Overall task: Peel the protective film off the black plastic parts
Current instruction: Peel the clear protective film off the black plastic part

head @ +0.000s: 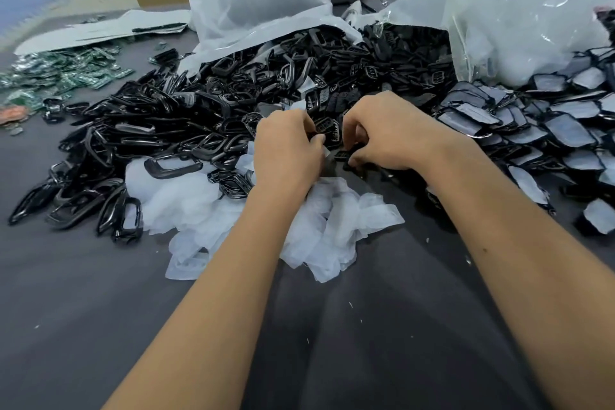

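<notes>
Far left: green boards [66, 71] on dark surface [332, 343]. Centre left: heap of black frames [159, 116]; near it, pile of peeled film [206, 206]. Left hand [286, 150] curled, fingers pinching a black part [327, 131] and a film edge. Right hand [392, 130] curled, fingers gripping a small dark piece low down. Right: filmed parts [532, 123]. Likely light, stiff, glossy, slippery; film thin, clingy, best lifted from a corner.
</notes>
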`<state>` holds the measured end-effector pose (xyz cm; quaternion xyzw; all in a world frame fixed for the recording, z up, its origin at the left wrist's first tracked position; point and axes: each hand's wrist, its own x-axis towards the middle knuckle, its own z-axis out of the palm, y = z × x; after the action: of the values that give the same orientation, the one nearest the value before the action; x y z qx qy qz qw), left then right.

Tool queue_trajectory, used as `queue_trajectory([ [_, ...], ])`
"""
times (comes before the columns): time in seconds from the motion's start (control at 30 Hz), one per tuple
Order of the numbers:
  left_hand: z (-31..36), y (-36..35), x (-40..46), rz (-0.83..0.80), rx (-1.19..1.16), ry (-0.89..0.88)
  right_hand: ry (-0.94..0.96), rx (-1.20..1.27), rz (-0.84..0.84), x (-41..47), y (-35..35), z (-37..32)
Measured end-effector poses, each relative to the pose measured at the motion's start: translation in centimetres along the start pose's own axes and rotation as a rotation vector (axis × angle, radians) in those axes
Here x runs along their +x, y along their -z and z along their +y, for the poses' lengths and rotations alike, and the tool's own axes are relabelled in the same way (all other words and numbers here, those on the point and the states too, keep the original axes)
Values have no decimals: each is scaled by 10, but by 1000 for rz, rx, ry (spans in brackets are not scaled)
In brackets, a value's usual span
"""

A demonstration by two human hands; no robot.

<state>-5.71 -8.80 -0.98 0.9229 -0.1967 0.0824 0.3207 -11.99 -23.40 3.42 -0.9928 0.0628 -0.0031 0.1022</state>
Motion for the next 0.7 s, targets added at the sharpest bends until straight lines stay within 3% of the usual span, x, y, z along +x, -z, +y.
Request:
queue_trajectory([
  [0.17, -9, 2, 14, 106, 227, 60, -8, 156, 109, 9, 0, 5],
  [0.37, -30, 12, 22, 18, 349, 50, -55, 420, 367, 26, -26, -14],
  [0.7, -57, 42, 23, 121, -59, -12, -118, 656, 655, 41, -60, -43],
])
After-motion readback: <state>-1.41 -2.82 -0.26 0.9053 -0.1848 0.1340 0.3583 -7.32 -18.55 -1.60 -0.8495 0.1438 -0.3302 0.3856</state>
